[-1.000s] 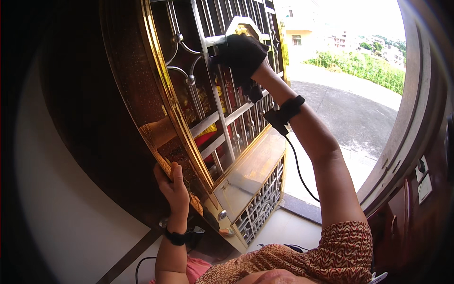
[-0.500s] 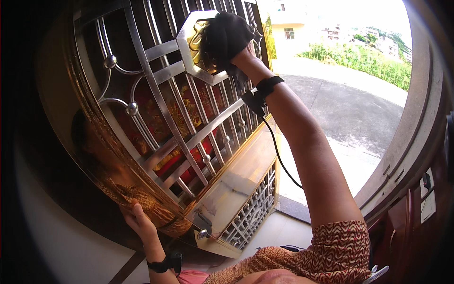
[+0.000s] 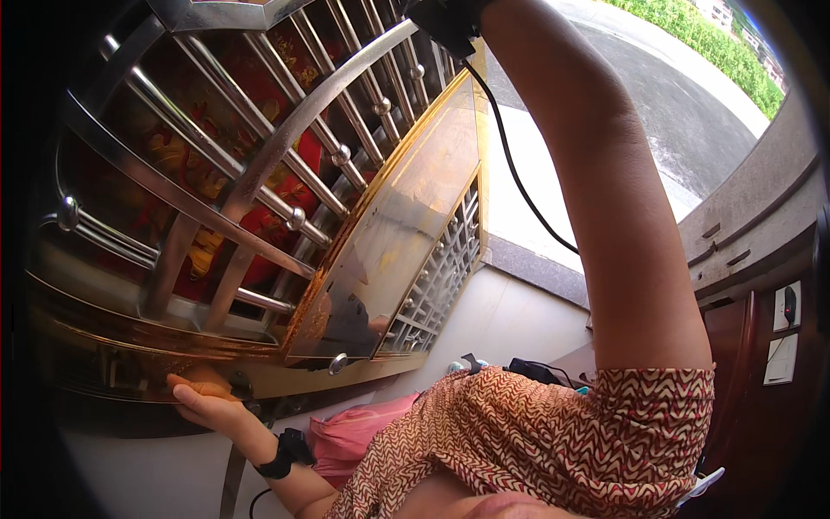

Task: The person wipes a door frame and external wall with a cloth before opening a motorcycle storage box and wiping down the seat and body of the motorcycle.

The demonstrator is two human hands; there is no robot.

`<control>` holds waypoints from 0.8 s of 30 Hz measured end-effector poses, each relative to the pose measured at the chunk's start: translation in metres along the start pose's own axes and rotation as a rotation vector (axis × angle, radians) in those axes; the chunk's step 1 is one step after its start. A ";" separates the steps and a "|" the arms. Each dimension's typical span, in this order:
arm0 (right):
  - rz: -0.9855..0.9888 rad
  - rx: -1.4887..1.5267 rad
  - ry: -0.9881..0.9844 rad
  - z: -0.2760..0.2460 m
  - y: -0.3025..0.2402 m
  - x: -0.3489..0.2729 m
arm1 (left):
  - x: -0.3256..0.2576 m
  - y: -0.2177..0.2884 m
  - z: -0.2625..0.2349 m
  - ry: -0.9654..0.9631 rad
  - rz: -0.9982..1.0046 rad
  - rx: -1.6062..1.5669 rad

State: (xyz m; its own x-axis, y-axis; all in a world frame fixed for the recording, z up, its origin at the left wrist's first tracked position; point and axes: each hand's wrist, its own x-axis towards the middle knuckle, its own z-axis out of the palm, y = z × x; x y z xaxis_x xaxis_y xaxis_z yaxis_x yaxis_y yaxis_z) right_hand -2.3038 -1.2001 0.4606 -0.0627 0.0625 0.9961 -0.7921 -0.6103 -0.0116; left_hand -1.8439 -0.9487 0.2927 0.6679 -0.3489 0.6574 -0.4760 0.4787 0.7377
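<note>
A metal door [image 3: 333, 285] with silver bars and gold-coloured trim fills the left and middle. My left hand [image 3: 206, 406] is at the door's lower left edge, its thumb and fingers closed against the rim; the far side of the grip is partly hidden. A black band sits on that wrist. My right arm [image 3: 596, 164] stretches up across the door's right side to the top of the picture. Its hand lies beyond the frame; only the black wrist device [image 3: 445, 26] with its cable shows. Part of a silver octagonal frame [image 3: 216, 16] appears at the top left.
A stone threshold [image 3: 536, 270] leads to a sunlit paved yard [image 3: 700, 104] with green plants. At right are a stone door jamb [image 3: 752, 203], dark red wood and white wall switches [image 3: 781, 359]. A pink cloth [image 3: 350, 437] hangs beside my left forearm.
The view has tilted down and come closer to the door. My right hand, earlier over the octagonal panel with a black cloth, has left the picture. My left hand remains at the door edge.
</note>
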 end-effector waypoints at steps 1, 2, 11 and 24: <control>0.000 -0.014 -0.004 -0.001 -0.001 -0.004 | 0.004 -0.003 -0.002 0.058 0.047 -0.005; 0.000 -0.026 -0.008 -0.002 -0.001 -0.005 | 0.010 -0.007 -0.006 0.053 0.042 -0.015; -0.023 -0.090 -0.050 0.000 0.008 -0.017 | -0.004 0.028 -0.034 0.213 0.070 0.205; -0.077 -0.089 -0.001 0.076 0.199 0.029 | -0.009 0.019 0.093 0.296 0.153 0.563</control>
State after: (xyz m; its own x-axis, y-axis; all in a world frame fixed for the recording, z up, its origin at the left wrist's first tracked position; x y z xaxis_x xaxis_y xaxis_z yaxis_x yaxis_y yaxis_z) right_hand -2.4175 -1.3798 0.4937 0.0010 0.1051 0.9945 -0.8453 -0.5313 0.0570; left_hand -1.9125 -1.0111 0.3153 0.6596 -0.0356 0.7508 -0.7515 -0.0182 0.6594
